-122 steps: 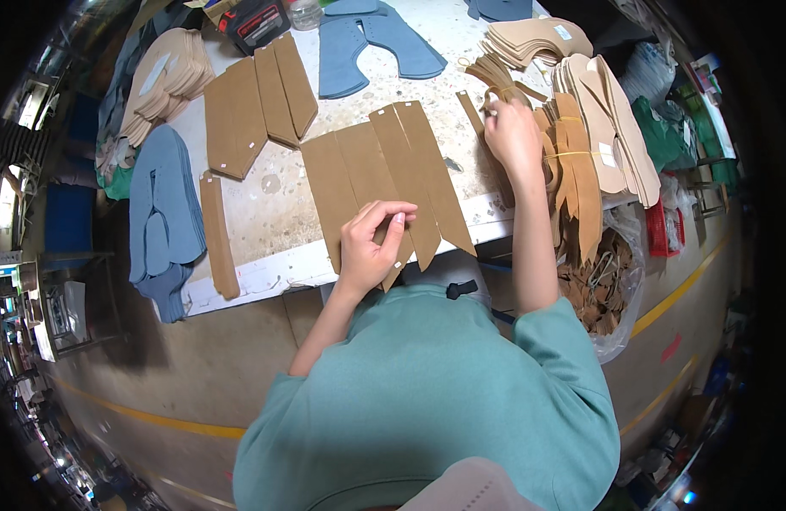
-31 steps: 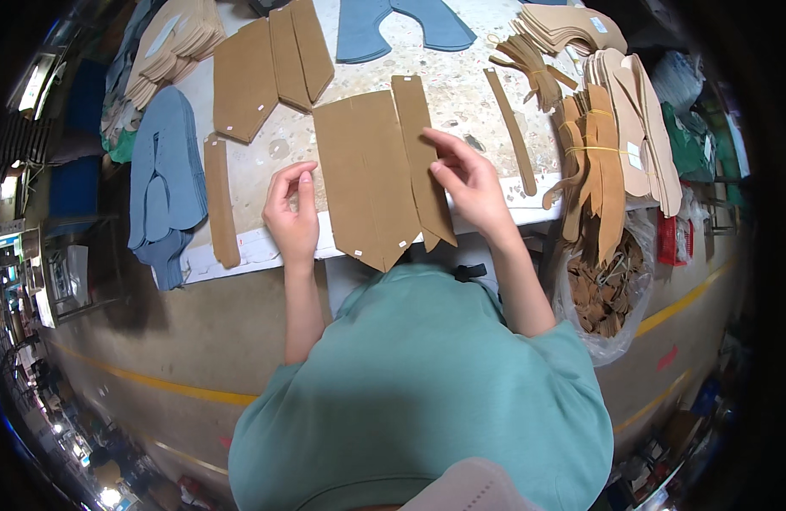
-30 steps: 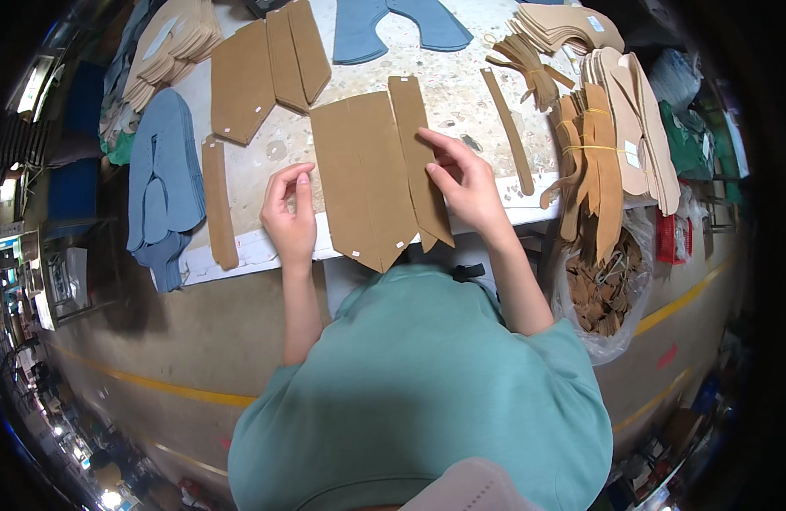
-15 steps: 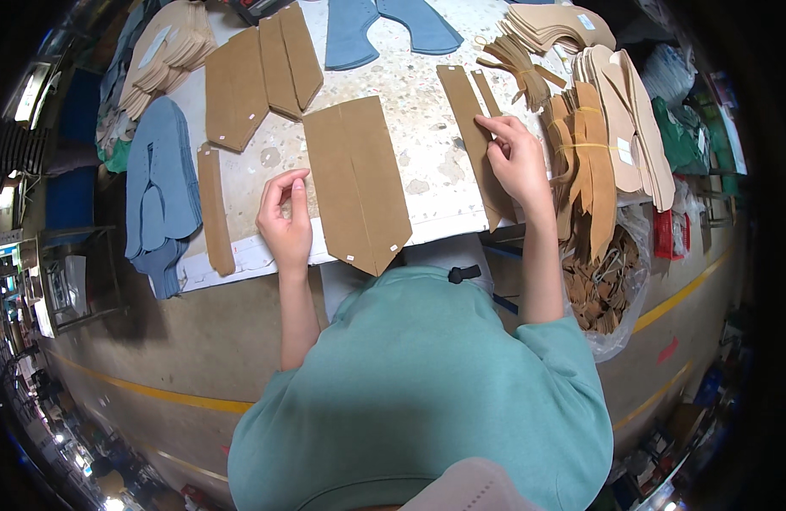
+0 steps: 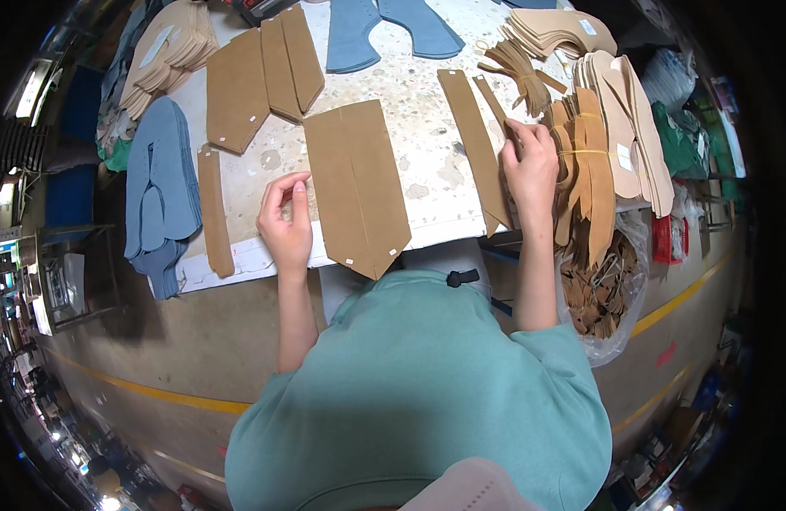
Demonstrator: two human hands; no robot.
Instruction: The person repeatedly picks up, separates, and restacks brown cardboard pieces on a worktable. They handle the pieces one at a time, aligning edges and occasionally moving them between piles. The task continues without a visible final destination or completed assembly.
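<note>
A brown pointed panel (image 5: 359, 179), creased down its middle and marked with two small white stickers, lies before me on the table. Beside its left edge rests my left hand (image 5: 286, 223), fingers loosely curled, thumb apart, nothing visible in it. To the right of the panel lies a long brown strip (image 5: 471, 140). My right hand (image 5: 533, 170) is bent over a narrower brown strip (image 5: 492, 100) next to it, its fingers closing on that strip. The palm and wrist hide the strip's near end.
More brown panels (image 5: 235, 89) and a single strip (image 5: 214, 209) lie left. Blue shoe-shaped pieces (image 5: 163, 179) stack at the left edge, others (image 5: 354, 38) at the back. Banded brown strips (image 5: 590, 162) and beige pieces (image 5: 619, 119) crowd the right, above a bag of scraps (image 5: 601, 289).
My right hand has moved right, off the wider strip and onto the narrower one, its extended index finger now bent. My left hand has stayed in place.
</note>
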